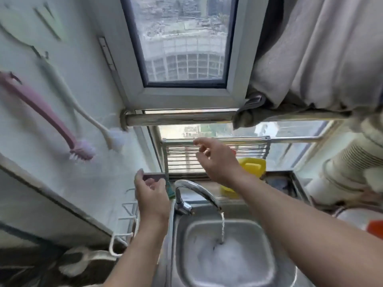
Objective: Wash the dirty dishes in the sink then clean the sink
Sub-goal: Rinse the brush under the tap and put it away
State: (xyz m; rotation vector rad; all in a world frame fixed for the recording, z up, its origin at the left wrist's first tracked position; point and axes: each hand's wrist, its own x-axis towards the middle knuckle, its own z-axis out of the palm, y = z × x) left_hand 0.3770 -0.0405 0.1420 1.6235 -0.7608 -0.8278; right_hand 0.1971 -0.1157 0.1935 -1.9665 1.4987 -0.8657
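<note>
The steel sink (182, 241) lies below me with white foam in its basin. Water runs from the chrome tap (194, 189) into the foam. My left hand (151, 193) hovers left of the tap, fingers loosely curled, holding nothing. My right hand (217, 160) is raised higher, in front of the metal dish rack (180, 156) on the window sill, fingers relaxed and empty. No dishes show in the sink; the foam hides its bottom.
A yellow detergent bottle (252, 166) stands behind my right wrist. A green sponge (171, 191) sits beside the tap. A pink brush (80, 150) and a white brush (116, 139) hang on the left wall. A white wire rack (126, 222) is left of the sink.
</note>
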